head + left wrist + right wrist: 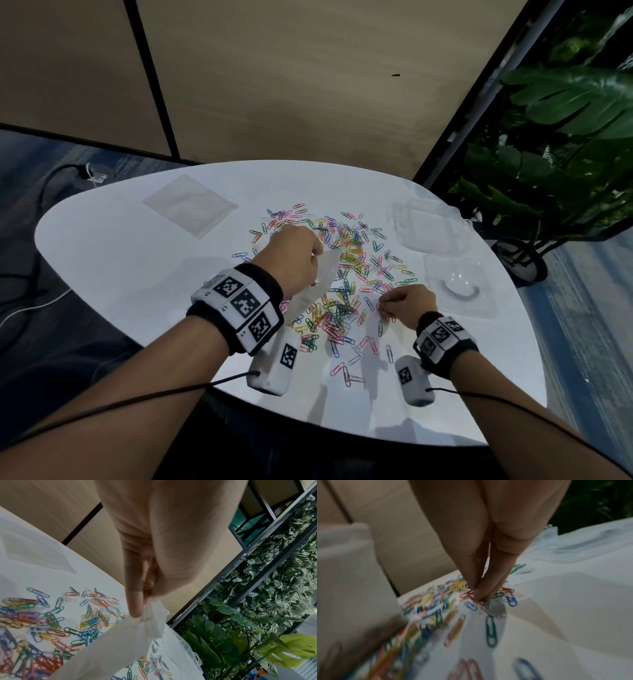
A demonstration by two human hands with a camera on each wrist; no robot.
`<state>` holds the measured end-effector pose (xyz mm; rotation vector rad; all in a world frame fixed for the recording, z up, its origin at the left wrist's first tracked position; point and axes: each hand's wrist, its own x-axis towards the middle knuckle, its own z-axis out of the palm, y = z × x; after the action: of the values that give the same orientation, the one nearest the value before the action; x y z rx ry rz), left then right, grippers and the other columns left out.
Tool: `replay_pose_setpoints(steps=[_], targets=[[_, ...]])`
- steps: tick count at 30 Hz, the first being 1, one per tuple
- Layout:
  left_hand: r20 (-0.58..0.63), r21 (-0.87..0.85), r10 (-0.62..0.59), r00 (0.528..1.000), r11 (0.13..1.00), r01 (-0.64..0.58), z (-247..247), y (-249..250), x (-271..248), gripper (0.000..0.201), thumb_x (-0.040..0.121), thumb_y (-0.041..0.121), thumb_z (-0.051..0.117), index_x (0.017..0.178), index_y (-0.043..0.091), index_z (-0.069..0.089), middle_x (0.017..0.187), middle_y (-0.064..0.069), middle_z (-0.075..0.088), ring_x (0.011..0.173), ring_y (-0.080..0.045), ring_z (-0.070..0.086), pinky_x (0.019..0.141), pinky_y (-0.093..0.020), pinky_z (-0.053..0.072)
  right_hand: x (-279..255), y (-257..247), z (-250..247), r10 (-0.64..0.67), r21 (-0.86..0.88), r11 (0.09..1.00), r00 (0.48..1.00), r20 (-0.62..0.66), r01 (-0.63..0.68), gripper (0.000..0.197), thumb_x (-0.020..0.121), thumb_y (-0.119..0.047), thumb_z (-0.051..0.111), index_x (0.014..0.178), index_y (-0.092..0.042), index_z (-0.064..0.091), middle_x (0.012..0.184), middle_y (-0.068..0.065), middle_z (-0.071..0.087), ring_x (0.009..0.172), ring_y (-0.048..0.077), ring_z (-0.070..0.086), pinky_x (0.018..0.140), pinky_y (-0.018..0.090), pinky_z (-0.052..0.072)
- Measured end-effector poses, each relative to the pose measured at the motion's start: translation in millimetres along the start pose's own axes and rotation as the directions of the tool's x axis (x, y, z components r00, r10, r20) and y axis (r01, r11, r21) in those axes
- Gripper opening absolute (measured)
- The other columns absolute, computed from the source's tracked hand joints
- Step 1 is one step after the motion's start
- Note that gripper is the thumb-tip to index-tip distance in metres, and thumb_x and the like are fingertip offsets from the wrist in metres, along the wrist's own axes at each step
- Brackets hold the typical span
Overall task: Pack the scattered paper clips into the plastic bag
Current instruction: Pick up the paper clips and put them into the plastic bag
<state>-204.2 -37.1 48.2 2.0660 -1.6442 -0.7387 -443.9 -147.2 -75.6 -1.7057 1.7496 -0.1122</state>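
Many coloured paper clips [346, 274] lie scattered over the middle of the white table [137, 267]. My left hand [296, 260] pinches the top edge of a clear plastic bag [315, 287] and holds it up over the pile; the left wrist view shows the bag [120, 642] hanging from the fingertips [135, 609]. At the pile's right edge my right hand [404, 305] pinches red paper clips [476, 599] against the table, fingertips [479, 595] pressed together.
A stack of flat clear bags [190, 205] lies at the back left. Clear plastic containers [428, 226] and a clear lid [459, 284] sit at the right. A leafy plant [565, 137] stands beyond the right edge. Cables [51, 192] run on the floor at left.
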Motion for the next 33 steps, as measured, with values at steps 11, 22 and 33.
replay_pose_setpoints(steps=[11,22,33], targets=[[0.018,-0.07,0.015,1.0,0.997,-0.014,17,14,2,0.027,0.095,0.004,0.051,0.098,0.003,0.078,0.086,-0.011,0.075,0.085,-0.026,0.072,0.093,-0.038,0.057,-64,-80,-30,-0.234,0.946,0.298,0.951,0.203,-0.129,0.013,0.088,0.01,0.06,0.1,0.006,0.064,0.089,0.016,0.074,0.082,0.018,0.074,0.073,0.018,0.057],[-0.007,-0.074,0.008,1.0,0.997,-0.009,19,11,4,0.025,0.096,0.007,0.056,0.109,0.009,0.076,0.086,-0.008,0.072,0.087,-0.024,0.072,0.091,-0.037,0.058,-79,-92,4,-0.518,0.237,0.834,0.855,0.026,0.498,0.027,0.088,-0.005,0.061,0.107,-0.017,0.076,0.104,-0.004,0.075,0.092,0.004,0.069,0.081,0.01,0.051],[-0.024,-0.036,0.001,1.0,0.999,-0.002,6,-3,-1,0.027,0.093,0.004,0.051,0.099,0.006,0.077,0.102,-0.016,0.075,0.094,-0.031,0.071,0.085,-0.035,0.056,-71,20,-16,0.187,-0.514,0.858,0.935,0.302,-0.005,0.078,0.061,-0.037,0.091,0.122,-0.012,0.049,0.11,0.004,0.06,0.09,0.02,0.057,0.081,0.031,0.053]])
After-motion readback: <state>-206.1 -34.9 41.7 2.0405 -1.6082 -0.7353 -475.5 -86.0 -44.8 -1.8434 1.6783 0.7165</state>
